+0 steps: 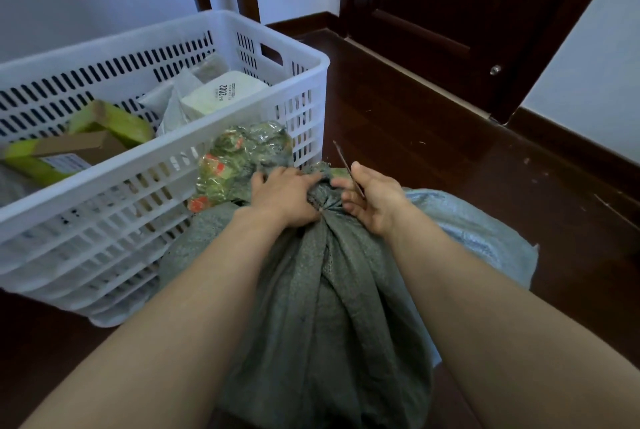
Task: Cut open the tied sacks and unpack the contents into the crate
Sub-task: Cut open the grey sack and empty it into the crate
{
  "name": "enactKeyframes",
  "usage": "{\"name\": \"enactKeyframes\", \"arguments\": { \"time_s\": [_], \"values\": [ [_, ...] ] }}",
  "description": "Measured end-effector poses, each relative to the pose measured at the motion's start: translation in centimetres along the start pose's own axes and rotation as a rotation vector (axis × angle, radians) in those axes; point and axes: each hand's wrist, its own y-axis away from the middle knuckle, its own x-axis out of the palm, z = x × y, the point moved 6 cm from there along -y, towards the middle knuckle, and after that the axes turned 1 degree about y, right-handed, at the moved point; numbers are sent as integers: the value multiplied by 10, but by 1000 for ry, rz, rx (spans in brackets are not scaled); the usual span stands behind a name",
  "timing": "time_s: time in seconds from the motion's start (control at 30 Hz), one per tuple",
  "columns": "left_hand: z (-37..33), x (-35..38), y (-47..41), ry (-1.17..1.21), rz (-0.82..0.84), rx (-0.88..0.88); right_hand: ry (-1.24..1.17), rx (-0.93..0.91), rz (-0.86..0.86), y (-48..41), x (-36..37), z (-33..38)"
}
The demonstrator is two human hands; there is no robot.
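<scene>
Lower part of blade [341, 158] hidden behind right hand [375, 202]; crate [104, 42] cut off left; sack [329, 290] base cropped

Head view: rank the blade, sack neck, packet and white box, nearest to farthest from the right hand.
1. blade, held in the right hand.
2. sack neck, at its fingertips, gripped by the left hand.
3. packet, further left, by the crate's near corner.
4. white box, inside the crate, left and back.
</scene>
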Motion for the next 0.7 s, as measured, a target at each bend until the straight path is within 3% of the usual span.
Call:
{"name": "enactKeyframes", "arguments": {
  "time_s": [0.2, 0.4, 0.7],
  "values": [
    [4, -1, 2, -55, 6, -35, -106, 15, 79, 6, 12, 2],
    [9, -19, 3, 27, -121, -19, -61, 21, 177, 12, 20, 7],
    [9, -40, 9, 147, -203, 71, 88, -47, 54, 15, 10, 20]
  ]
}}
